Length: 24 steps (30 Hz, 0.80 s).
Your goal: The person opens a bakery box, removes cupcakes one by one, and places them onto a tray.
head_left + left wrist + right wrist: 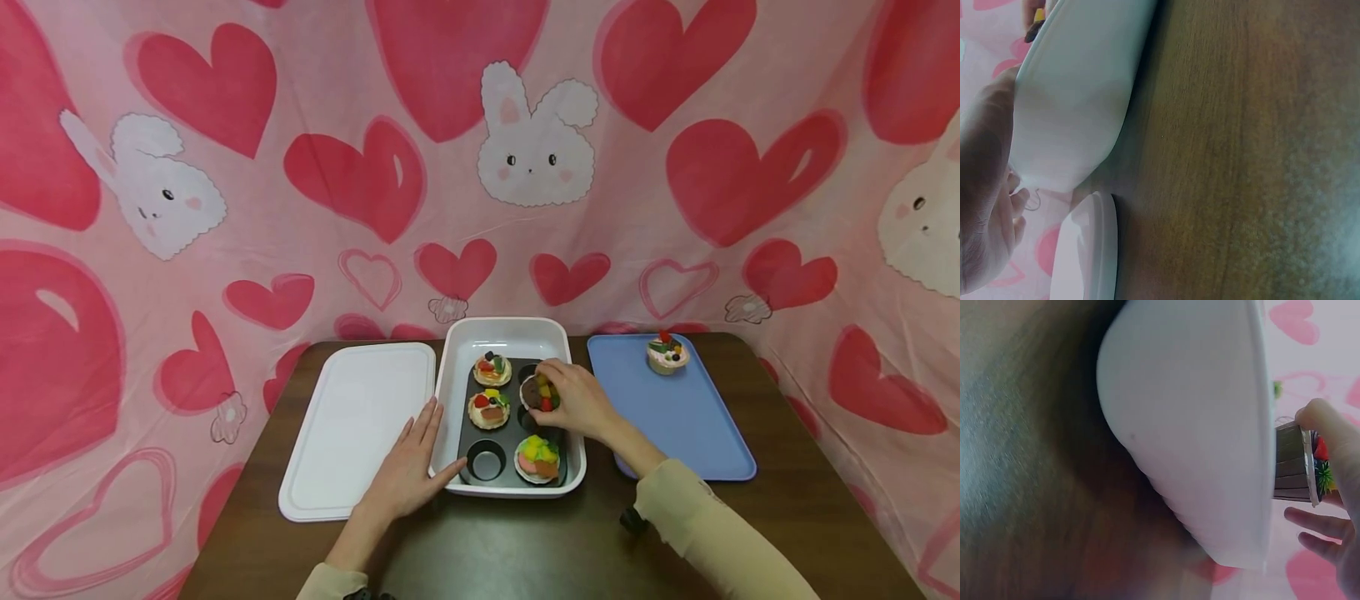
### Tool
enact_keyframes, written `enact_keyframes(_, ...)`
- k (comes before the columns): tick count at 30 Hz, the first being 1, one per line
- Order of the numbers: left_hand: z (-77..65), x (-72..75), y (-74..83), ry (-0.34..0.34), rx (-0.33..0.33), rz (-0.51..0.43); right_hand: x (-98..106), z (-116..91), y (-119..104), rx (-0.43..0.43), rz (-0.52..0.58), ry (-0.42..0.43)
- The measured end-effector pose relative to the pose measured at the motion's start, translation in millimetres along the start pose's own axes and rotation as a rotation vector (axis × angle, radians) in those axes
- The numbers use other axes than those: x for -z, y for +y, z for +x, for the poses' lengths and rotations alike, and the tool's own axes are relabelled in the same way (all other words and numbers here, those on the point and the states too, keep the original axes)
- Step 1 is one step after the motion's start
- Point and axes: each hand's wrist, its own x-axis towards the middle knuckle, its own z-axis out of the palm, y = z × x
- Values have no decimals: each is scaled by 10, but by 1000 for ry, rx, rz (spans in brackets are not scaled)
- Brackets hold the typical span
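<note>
My right hand (576,402) pinches a fruit-topped chocolate cupcake (538,393) by its rim, above the right column of a dark muffin tin (486,463). The right wrist view shows its brown pleated cup (1291,464) above the white basin's edge, tilted in that view. The tin lies inside a white rectangular basin (504,330). Three fruit tarts sit in it: one at back left (492,370), one at middle left (487,411), one at front right (537,460). With fingers extended, my left hand (405,467) rests against the basin's left rim.
To the left lies a white board (367,417), partly under the left hand. A blue tray (660,425) on the right bears another fruit-topped cupcake (667,357) near its back edge. Behind the brown table (480,550) hangs a pink curtain with hearts and rabbits.
</note>
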Motion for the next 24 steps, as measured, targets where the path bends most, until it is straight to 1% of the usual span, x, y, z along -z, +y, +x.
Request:
enact_keyframes(4, 2, 2, -1, 0, 1, -4, 73, 0, 12, -30, 37, -13)
enact_keyframes(9, -6, 7, 5, -2, 4, -12, 109, -38, 59, -89, 137, -11)
enact_keyframes(15, -6, 3, 2, 0, 5, -18, 136, -59, 123, -160, 300, 7)
enact_keyframes(24, -7, -1, 1, 4, 2, -23, 154, -86, 230, -237, 564, 19)
